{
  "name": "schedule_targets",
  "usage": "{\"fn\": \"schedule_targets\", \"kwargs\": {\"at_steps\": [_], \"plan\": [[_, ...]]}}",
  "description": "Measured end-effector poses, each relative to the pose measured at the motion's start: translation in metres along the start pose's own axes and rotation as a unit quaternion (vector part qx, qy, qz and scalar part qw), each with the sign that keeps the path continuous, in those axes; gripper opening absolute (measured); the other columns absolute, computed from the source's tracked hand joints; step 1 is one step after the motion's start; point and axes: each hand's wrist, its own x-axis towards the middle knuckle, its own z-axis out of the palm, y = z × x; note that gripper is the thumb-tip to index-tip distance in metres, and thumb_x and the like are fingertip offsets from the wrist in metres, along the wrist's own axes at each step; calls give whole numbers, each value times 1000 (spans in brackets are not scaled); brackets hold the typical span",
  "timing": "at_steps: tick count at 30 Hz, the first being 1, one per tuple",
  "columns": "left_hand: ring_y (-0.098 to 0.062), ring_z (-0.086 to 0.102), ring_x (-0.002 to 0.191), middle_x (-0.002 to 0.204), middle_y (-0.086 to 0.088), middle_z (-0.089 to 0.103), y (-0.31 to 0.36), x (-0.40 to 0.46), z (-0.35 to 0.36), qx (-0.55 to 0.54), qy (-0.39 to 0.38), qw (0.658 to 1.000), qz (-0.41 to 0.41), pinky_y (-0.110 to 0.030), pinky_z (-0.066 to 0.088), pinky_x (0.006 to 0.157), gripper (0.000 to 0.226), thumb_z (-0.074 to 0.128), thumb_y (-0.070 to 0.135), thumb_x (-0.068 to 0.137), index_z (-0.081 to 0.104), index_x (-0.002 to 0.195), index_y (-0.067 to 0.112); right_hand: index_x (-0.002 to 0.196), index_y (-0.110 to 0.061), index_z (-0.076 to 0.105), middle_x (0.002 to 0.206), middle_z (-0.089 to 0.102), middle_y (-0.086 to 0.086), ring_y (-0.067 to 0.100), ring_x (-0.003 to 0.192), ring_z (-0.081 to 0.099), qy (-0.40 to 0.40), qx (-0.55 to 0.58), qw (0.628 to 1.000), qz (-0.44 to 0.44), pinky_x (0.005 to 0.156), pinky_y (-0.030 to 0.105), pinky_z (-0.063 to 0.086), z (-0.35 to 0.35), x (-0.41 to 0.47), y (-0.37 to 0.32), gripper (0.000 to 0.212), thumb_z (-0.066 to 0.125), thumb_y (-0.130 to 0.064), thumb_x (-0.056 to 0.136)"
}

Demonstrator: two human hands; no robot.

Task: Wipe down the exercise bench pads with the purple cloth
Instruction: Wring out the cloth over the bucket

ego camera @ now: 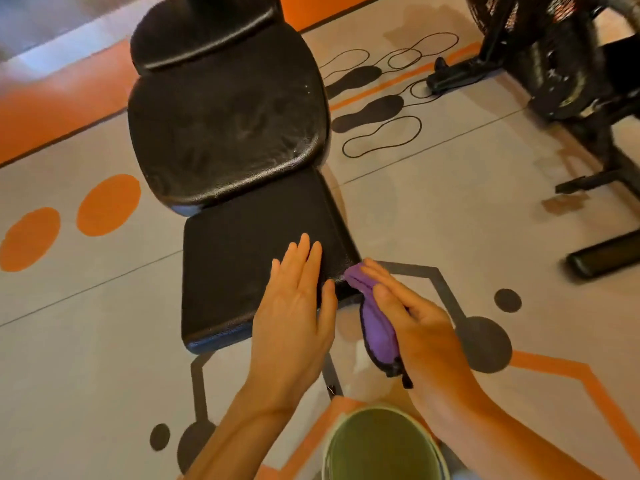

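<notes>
Left hand [294,306] lies flat, fingers spread, on the near seat pad [242,265], bracing it, I'd say. Right hand [412,327] has its fingers closed around the bunched purple cloth [375,327], working the pad's right edge. Bucket [381,445] waits close below for rinsing, presumably.

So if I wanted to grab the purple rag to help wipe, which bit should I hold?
Take the purple cloth by its bunched middle, coming from the right as the right hand does. It is folded long and narrow, so the tip stays free to rub the seat pad corner.
</notes>
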Motion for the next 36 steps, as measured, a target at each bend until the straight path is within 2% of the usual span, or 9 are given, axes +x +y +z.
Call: {"fn": "schedule_targets", "kwargs": {"at_steps": [3,6,8,12,14,17,23,27,36], "plan": [[0,-7,144,146,30,-9,16,-31,-16,-33,-101,993,-44,-18,1,111,54,34,48,99,-3,139,51,108,-26,63,87,69,-16,0,83,66,52,34,990,129,68,9,50,3,-28,-22,24,58,-41,90],[18,27,136,144,40,18,37,-65,-46,-171,-152,971,-66,-4,19,112,40,30,73,87,20,126,75,107,-23,66,97,72,-9,10,101,67,96,59,978,177,75,16,54,11,-60,-46,18,53,-28,96],[17,35,129,140,38,31,57,-78,-69,-231,-252,937,-75,-15,29,115,46,32,74,86,29,130,63,115,-19,65,112,71,0,14,104,66,121,92,968,200,92,31,53,19,-76,-61,23,50,-22,98],[3,36,134,124,41,23,84,-94,-96,-250,-358,887,-151,-21,25,116,106,-7,105,16,16,111,62,125,-13,56,120,64,7,30,111,59,207,111,935,265,95,46,47,35,-97,-80,49,58,-46,88],[-2,34,138,140,33,29,84,-104,-102,-291,-387,859,-168,-25,24,118,97,4,106,28,18,113,61,124,-17,56,127,62,11,35,116,57,268,91,926,251,97,50,48,39,-107,-84,29,52,-24,96],[1,32,130,131,31,30,82,-116,-109,-346,-432,813,-181,-29,26,118,103,24,107,19,22,110,59,114,-20,58,122,65,11,34,108,60,312,112,908,258,93,49,49,42,-126,-85,40,68,-43,83],[0,52,124,127,25,59,77,-157,-107,-362,-416,822,-142,-27,38,112,41,60,60,84,58,122,44,116,-15,67,113,69,5,27,99,64,297,170,885,316,76,36,55,38,-162,-71,27,46,-21,100],[16,62,70,58,40,59,93,-175,-98,-394,-322,828,-234,-7,49,81,19,63,29,91,55,81,42,117,-10,66,104,70,15,37,90,65,308,215,868,325,78,45,57,30,-192,-66,29,48,-21,99],[-31,63,108,113,-14,68,81,-211,-45,-449,-194,787,-377,-48,48,101,27,50,20,99,64,118,10,89,-15,70,108,68,19,37,100,64,295,72,904,300,93,50,51,-27,-230,-33,20,53,-5,95]]}}
